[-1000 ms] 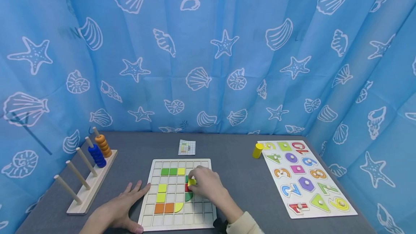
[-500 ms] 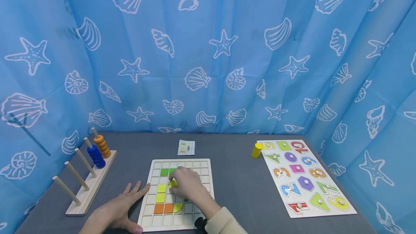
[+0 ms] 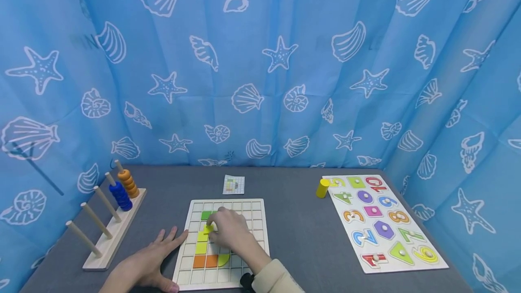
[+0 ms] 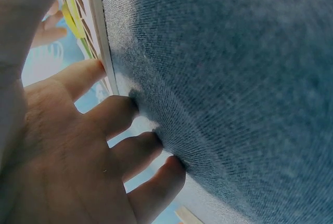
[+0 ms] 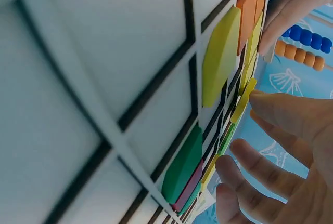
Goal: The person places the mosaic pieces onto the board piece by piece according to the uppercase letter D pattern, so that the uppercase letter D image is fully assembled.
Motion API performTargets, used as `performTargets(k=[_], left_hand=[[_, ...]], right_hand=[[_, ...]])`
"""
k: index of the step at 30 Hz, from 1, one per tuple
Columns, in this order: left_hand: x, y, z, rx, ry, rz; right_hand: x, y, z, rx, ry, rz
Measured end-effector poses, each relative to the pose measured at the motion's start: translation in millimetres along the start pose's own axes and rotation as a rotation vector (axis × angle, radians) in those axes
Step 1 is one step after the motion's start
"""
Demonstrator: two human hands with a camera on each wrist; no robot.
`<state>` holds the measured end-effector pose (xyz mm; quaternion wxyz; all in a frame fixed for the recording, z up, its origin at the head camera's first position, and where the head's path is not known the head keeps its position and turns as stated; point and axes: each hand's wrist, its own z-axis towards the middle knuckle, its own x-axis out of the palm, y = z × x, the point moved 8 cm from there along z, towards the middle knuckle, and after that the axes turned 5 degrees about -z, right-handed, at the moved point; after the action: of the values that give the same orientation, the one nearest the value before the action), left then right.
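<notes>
My right hand (image 3: 232, 232) pinches a small yellow tile (image 3: 208, 229) between thumb and fingertips, low over the white grid board (image 3: 256, 250). That tile is close to the upper of two yellow square tiles (image 3: 201, 248) on the left side. My left hand (image 3: 148, 259) rests with fingers spread on the grey tabletop, index fingertip and thumb at the board's left edge. On the grid lie a green square tile (image 3: 206, 215), two orange tiles (image 3: 205, 261) and a rounded yellow tile (image 3: 223, 260). The right wrist view also shows a dark green rounded tile (image 5: 183, 167) and a red tile (image 5: 188, 186), hidden from the head view.
To the left stands a wooden peg rack (image 3: 106, 250) with blue rings (image 3: 120, 196) and orange rings (image 3: 128, 182). A small pattern card (image 3: 234, 184) lies behind the board. Rightward are a yellow cylinder (image 3: 322, 188) and a number puzzle board (image 3: 364, 250). A blue curtain (image 3: 305, 116) hangs behind.
My right hand has moved left across the grid with the yellow tile, from beside the red and dark green tiles to the left-hand yellow ones. The left hand stays in place.
</notes>
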<state>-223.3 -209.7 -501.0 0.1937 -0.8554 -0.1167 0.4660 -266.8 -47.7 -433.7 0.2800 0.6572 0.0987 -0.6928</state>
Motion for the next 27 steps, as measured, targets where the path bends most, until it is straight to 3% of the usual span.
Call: performTargets(k=[5,13,27], left_hand=[[-0.5,-0.1,0.2,-0.007,-0.003,0.0],[1.0,1.0,2.2,-0.032,0.002,0.019],[0.6,1.2,2.7,-0.029,0.002,0.023]], right_hand=[[-0.9,-0.6,-1.3,0.0,-0.026,-0.004],[3.5,1.2,-1.9,0.023,0.018,-0.057],[0.0,5.0,2.5,0.054,-0.099,-0.024]])
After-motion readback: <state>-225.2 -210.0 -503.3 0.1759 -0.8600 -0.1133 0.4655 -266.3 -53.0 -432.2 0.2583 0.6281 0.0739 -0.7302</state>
